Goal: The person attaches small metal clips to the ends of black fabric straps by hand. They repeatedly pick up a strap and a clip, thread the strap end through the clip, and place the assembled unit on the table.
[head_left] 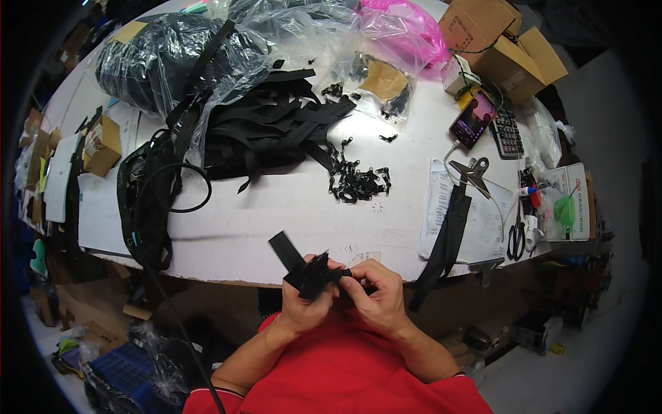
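I hold a short flat strip of black woven webbing [303, 265] just in front of my chest, below the near edge of the white worktable [276, 214]. My left hand [305, 303] is closed around its bunched middle, and one free end sticks up and away past my left thumb. My right hand [376, 293] pinches the other end, fingertips [353, 276] pressed together on the strip right beside my left fingers; whether a small clip sits there I cannot tell.

Beyond my fingers, past the table edge, lies a loose scatter of small black metal clips [355, 181], and further out a heap of black webbing strips [269, 127]. To the right of my right hand a long black strap [445, 241] hangs over the edge under a metal bulldog clip [472, 169], with black-handled scissors [517, 238] beyond it. Far off, clear plastic bags [207, 55] hold more black material, and brown cardboard boxes [503, 45] stand at the far right.
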Available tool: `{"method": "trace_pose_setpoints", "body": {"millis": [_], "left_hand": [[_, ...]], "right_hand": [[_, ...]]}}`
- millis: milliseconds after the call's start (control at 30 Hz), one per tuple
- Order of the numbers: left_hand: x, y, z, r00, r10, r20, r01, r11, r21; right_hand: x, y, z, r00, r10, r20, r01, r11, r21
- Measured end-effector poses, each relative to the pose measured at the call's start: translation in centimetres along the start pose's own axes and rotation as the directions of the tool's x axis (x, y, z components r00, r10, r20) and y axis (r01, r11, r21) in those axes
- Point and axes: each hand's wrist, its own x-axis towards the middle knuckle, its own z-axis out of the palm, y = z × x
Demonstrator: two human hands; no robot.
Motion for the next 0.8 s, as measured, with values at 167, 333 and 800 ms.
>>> {"method": "trace_pose_setpoints", "body": {"millis": [167,333,800], "left_hand": [[-0.1,-0.7,0.3,0.974,0.225,-0.037,-0.209,0.946,0.246],[0.2,-0.9,0.5,0.954,0.296,-0.051,-0.269,0.918,0.290],[1.2,-0.2,-0.7,0.995,0.069,0.069,-0.074,0.994,0.084]], "right_hand": [[-0.1,-0.8,-0.2,0.971,0.226,0.078,-0.234,0.965,0.120],[0.8,-0.5,-0.7,0.996,-0.094,-0.005,0.093,0.994,-0.053],[0.6,0.7,-0.8,0.996,-0.092,-0.011,0.092,0.995,0.024]]}}
